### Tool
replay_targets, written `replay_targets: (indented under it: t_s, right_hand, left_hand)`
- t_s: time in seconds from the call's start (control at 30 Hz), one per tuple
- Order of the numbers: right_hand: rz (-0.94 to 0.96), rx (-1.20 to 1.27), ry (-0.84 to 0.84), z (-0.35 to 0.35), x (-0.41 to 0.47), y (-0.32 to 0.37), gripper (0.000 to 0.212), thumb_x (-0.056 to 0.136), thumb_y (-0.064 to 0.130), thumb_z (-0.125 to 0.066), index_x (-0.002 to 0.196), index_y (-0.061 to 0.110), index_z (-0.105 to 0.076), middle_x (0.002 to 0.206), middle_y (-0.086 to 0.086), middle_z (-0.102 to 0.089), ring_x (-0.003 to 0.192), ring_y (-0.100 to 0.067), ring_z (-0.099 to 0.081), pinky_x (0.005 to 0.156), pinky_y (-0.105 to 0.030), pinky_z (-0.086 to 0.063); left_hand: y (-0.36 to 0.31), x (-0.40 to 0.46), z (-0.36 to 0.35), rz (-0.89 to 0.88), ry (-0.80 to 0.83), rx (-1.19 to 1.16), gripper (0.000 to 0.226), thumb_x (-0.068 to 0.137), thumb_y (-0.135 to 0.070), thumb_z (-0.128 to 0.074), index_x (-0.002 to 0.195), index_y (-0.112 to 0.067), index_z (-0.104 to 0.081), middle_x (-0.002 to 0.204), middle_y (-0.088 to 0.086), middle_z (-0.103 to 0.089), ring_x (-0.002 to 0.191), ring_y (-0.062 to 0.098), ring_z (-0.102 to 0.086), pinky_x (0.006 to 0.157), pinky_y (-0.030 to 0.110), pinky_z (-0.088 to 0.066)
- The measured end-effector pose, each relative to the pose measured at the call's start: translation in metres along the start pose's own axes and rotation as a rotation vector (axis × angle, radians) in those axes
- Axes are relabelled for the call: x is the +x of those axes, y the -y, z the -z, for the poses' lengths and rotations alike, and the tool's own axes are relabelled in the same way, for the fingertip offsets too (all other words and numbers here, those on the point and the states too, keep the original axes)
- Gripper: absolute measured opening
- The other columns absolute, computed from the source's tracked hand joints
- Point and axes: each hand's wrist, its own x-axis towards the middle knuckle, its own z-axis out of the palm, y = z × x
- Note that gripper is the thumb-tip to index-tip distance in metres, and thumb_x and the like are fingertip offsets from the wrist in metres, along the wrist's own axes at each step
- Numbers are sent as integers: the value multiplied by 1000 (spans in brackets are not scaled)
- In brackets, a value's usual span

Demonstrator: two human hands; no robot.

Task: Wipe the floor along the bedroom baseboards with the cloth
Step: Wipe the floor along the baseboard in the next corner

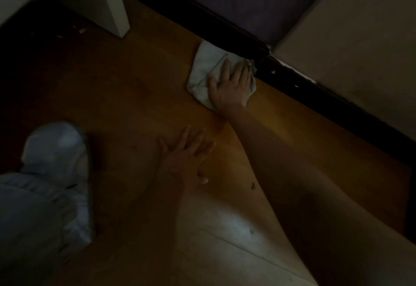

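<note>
A crumpled white cloth (202, 69) lies on the wooden floor (135, 78), its far edge against the dark baseboard (236, 31). My right hand (231, 85) presses flat on the cloth with straight, spread fingers, fingertips close to the baseboard. My left hand (184, 155) rests flat on the bare floor nearer to me, fingers spread, holding nothing. The room is dim and the picture is dark.
A white furniture leg or panel (112, 4) stands on the floor at upper left, with small debris (82, 30) in the shadow beside it. My knee in light trousers (54, 150) is at lower left. A pale wall (349, 38) rises above the baseboard at right.
</note>
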Motion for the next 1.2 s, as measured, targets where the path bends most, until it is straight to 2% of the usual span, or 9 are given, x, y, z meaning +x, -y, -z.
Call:
replay_targets:
  t_s: [0.23, 0.33, 0.43, 0.6, 0.67, 0.73, 0.9, 1.0, 1.2]
  right_hand:
    - [389, -93, 102, 20, 17, -4, 69, 98, 61, -24, 154, 24, -12, 161, -14, -5, 149, -29, 5, 119, -43, -1]
    - [281, -130, 33, 16, -1, -6, 60, 99, 56, -28, 151, 26, -24, 158, -17, -14, 147, -33, -6, 117, -46, -11]
    - [145, -128, 75, 5, -23, -1, 54, 102, 47, -25, 153, 29, -16, 160, -17, -9, 146, -38, -6, 118, -49, -9]
    - [476, -116, 151, 15, 21, -1, 58, 99, 46, -14, 154, 26, -14, 161, -14, -6, 147, -37, -1, 117, -48, 1]
    - [570, -159, 177, 22, 42, -7, 58, 98, 43, -21, 153, 27, -14, 161, -12, -6, 147, -37, 0, 117, -47, 2]
    - [540, -164, 188, 25, 40, -8, 58, 100, 32, -36, 154, 29, -14, 162, -9, -4, 148, -34, 2, 117, -48, 3]
    - [296, 22, 130, 9, -7, 4, 60, 103, 50, -19, 154, 27, 1, 160, -9, 15, 145, -35, 19, 116, -50, 13]
    - [428, -89, 104, 4, 17, 43, 60, 104, 44, -16, 154, 16, -1, 160, -17, 9, 145, -39, 15, 116, -53, 12]
    - [641, -193, 167, 5, 67, 86, 63, 99, 57, -12, 154, 27, -9, 162, -12, 1, 147, -37, 7, 117, -56, 0]
  left_hand:
    - [0, -1, -2, 30, -81, -5, 83, 91, -62, -45, 150, -44, 10, 159, -8, 25, 146, 25, 23, 110, 71, -3]
    - [4, -7, -3, 86, -132, 10, 77, 94, -62, -39, 151, -42, 8, 160, -4, 22, 147, 27, 20, 110, 70, -5]
    - [17, -13, -2, 136, -122, 19, 72, 95, -62, -33, 152, -41, 6, 161, -2, 18, 148, 29, 15, 111, 68, -9]
    - [33, -21, 3, 174, -52, -22, 78, 93, -67, -33, 151, -40, 11, 160, -1, 24, 147, 32, 17, 112, 66, -13]
    - [32, -21, -1, 166, -34, -30, 82, 91, -70, -35, 151, -41, 14, 158, -1, 29, 146, 33, 21, 111, 68, -10]
    - [32, -19, -3, 165, -29, -38, 86, 89, -71, -37, 150, -42, 15, 157, -1, 31, 145, 33, 23, 111, 70, -8]
    - [34, -14, -6, 173, -44, -62, 86, 87, -71, -40, 148, -46, 16, 155, -5, 34, 143, 31, 28, 109, 71, -3]
    - [30, -15, -8, 198, -64, -78, 83, 88, -70, -39, 148, -48, 13, 156, -6, 33, 143, 30, 28, 108, 71, -2]
    - [27, -18, -5, 222, -66, -85, 86, 88, -70, -41, 146, -48, 20, 154, -6, 36, 144, 29, 28, 111, 69, -4]
